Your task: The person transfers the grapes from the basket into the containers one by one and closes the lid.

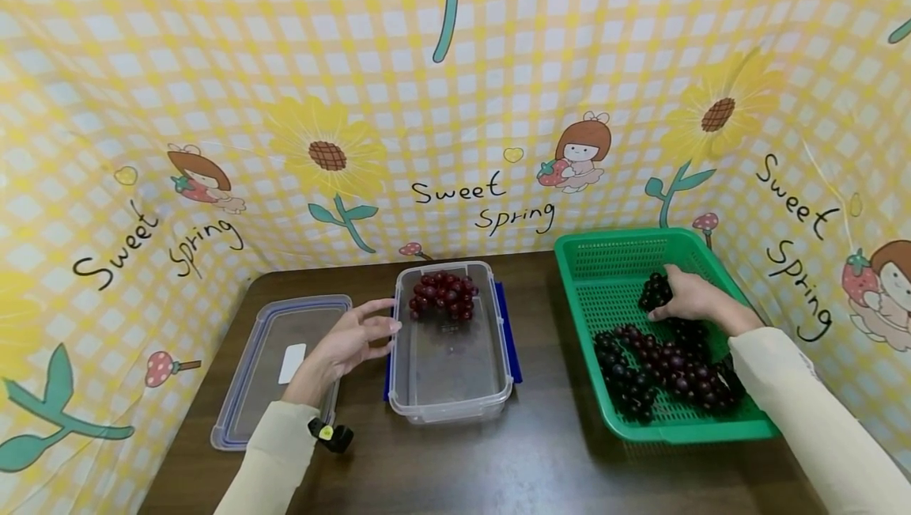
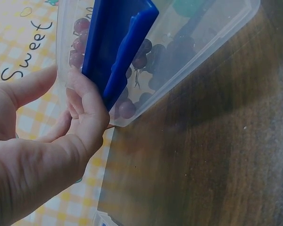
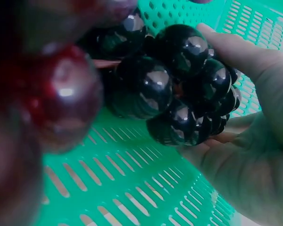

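Fingers of R hand point(image 1: 686, 295) are curled round a dark grape bunch point(image 1: 655, 291) inside the green basket point(image 1: 612, 293), right of the clear box point(image 1: 448, 372). L hand point(image 1: 345, 341) has loose, slightly bent fingers, tips resting on the box's left side.

Red grapes point(image 1: 444, 296) sit in box's far end. Other dark bunches point(image 1: 676, 372) lie right of box too, in the basket's near half, crowding in under R wrist. R sleeve point(image 1: 811, 396) crosses the basket edge farthest from box, hiding part of it. Lid point(image 1: 252, 396) w/ white label point(image 1: 292, 363) lies left of box, partly behind L hand & wrist. Blue latches point(image 1: 508, 333) run along both long sides of box; checked cloth point(image 1: 455, 127) hangs behind it, brown table point(image 1: 548, 420) under it.

L wrist cam: a latch hangs right against the fingers, grapes visible thru box wall; head cam gives only a sliver of that latch. R wrist cam: shiny near-black berries b/w thumb & fingers, w/ blurred reddish grapes near lens blocking the left part. Only head cam gets box, basket & lid whole-ish together.
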Available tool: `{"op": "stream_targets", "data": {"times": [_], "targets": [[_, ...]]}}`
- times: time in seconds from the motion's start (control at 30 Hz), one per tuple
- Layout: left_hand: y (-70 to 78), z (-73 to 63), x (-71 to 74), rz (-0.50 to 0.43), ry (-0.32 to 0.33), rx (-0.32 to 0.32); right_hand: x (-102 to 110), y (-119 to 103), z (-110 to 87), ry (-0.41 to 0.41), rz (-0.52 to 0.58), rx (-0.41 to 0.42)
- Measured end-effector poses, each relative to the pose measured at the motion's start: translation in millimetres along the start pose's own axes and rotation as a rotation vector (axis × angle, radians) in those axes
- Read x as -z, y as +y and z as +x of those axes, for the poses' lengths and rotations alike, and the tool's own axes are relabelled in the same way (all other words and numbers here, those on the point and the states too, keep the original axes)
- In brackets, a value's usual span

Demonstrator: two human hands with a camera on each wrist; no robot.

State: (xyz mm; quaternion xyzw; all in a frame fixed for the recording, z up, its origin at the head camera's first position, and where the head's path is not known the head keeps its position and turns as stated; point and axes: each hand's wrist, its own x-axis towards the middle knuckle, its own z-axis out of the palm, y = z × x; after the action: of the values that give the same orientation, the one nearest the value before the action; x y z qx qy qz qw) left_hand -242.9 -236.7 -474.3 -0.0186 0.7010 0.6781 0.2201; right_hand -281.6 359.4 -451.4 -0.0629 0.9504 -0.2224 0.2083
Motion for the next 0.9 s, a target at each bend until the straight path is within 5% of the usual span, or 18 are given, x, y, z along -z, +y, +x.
{"op": "stream_targets", "data": {"times": [0.5,0.9], "targets": [[-0.2,1.6,0.0,-0.012,-0.007,0.008,-5.1,4.1,6.1,0.015,-0.090,-0.012],[-1.4,2.6,2.2,-0.003,-0.008,0.001,-4.8,6.0,6.8,0.072,-0.015,0.008]]}}
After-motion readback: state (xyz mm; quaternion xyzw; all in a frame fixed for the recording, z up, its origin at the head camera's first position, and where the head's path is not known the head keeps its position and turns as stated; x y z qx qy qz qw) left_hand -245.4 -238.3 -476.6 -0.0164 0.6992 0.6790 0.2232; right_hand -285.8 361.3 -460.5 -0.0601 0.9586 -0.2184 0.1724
